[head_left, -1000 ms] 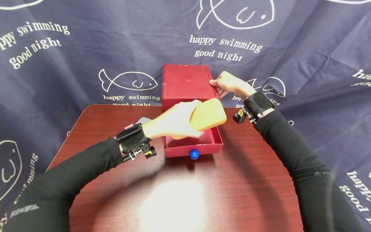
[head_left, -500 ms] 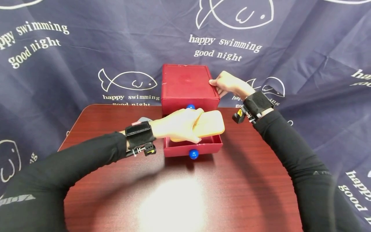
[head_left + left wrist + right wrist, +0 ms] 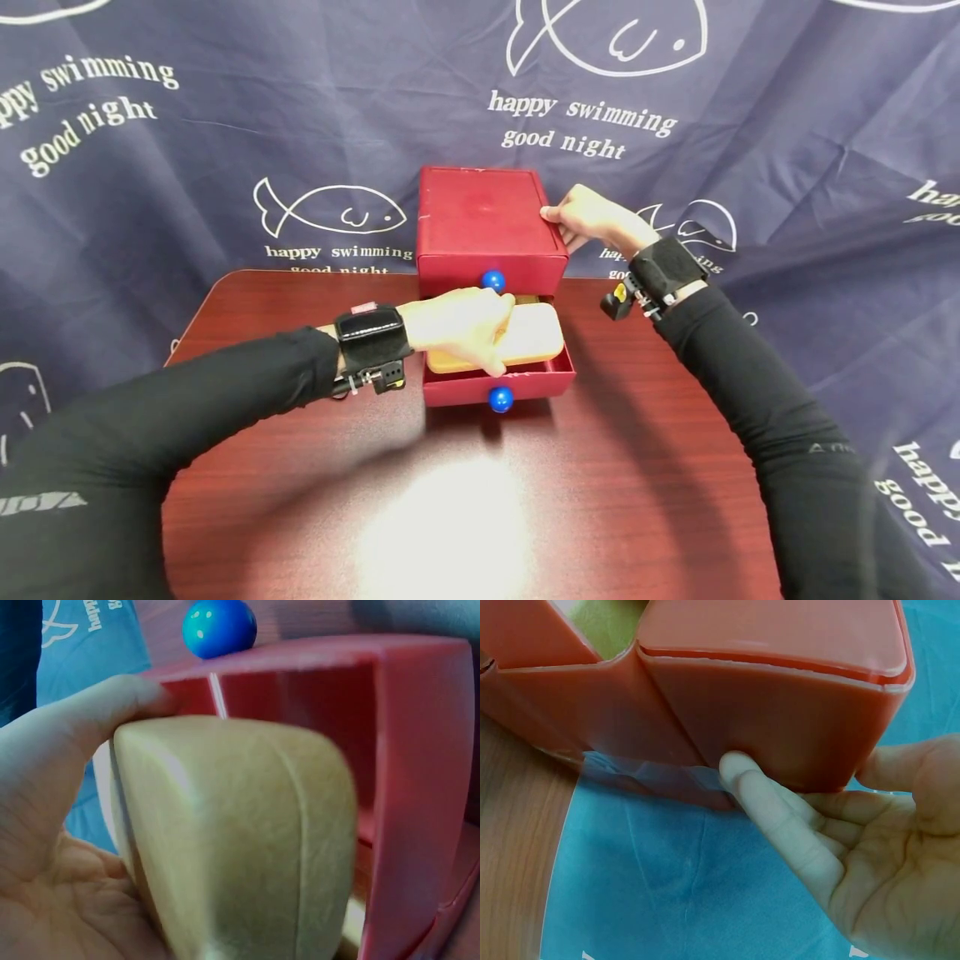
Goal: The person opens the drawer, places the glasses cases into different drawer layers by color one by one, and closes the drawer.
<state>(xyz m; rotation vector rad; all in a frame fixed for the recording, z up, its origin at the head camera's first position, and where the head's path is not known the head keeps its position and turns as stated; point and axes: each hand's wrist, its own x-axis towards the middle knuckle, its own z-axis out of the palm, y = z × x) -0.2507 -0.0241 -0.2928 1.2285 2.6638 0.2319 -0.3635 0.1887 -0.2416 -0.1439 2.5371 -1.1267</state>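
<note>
In the head view a red drawer box (image 3: 483, 208) stands at the table's back, its lower drawer (image 3: 536, 387) pulled out. My left hand (image 3: 461, 327) grips a yellow rounded case (image 3: 534, 332), thumb toward the drawer front, fingers on the far side. The case lies nearly level over the lower drawer, partly inside its walls. In the left wrist view the case (image 3: 247, 832) shows a seam along its rounded end. My right hand (image 3: 588, 215) holds the box's upper right edge; a fingertip touches its red wall (image 3: 765, 720) in the right wrist view.
Blue ball knobs sit on the upper drawer (image 3: 492, 281) front and on the lower drawer front. The dark red wooden table (image 3: 615, 467) extends in front. A blue-grey cloth (image 3: 225, 125) with fish drawings hangs behind and around it.
My left hand has lowered the case from a tilt above the lower drawer to a flatter position in it, uncovering the upper knob. My right hand has stayed at the box's edge.
</note>
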